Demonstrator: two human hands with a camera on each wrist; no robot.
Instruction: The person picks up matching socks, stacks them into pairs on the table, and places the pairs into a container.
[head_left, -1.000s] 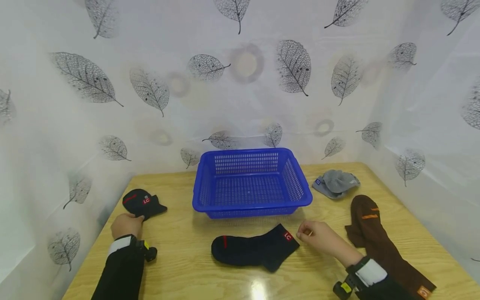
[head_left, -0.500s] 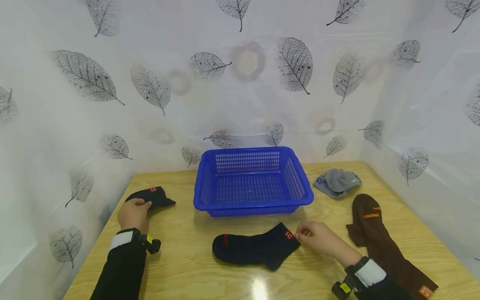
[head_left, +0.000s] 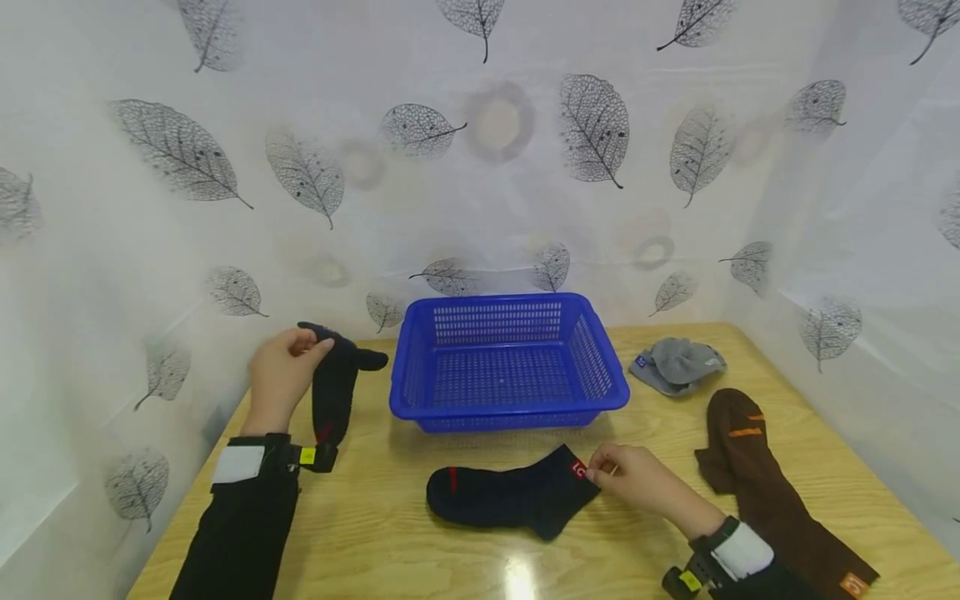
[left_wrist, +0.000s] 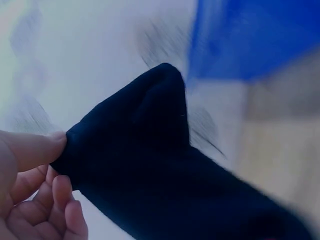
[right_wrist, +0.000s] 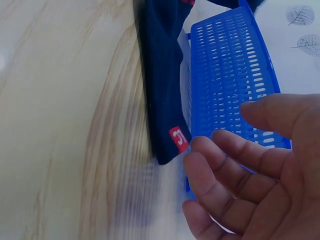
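At the left of the head view, my left hand [head_left: 281, 379] pinches a dark sock [head_left: 335, 383] by its cuff between thumb and fingers. The sock hangs down, its heel jutting right toward the basket and its red-marked toe lowest. The left wrist view shows thumb and forefinger gripping the edge of the fabric. A second dark sock [head_left: 487, 500] lies flat on the table with a red label [right_wrist: 177, 139] at its cuff. My right hand [head_left: 637, 479] is right at that cuff, fingers loosely bent. Its thumb [right_wrist: 255, 112] stands apart from the fingertips in the right wrist view.
A blue perforated plastic basket [head_left: 510, 412] stands at the back middle of the wooden table [head_left: 375, 550]. To its right lies a bunched grey sock [head_left: 678, 368]. Brown socks [head_left: 772, 483] with orange marks lie along the right side. A leaf-print curtain [head_left: 495, 192] surrounds the table.
My left hand has lifted the dark sock off the table and moved up and right, so the folded sock now hangs unfolded. My right hand has shifted slightly left to the cuff.
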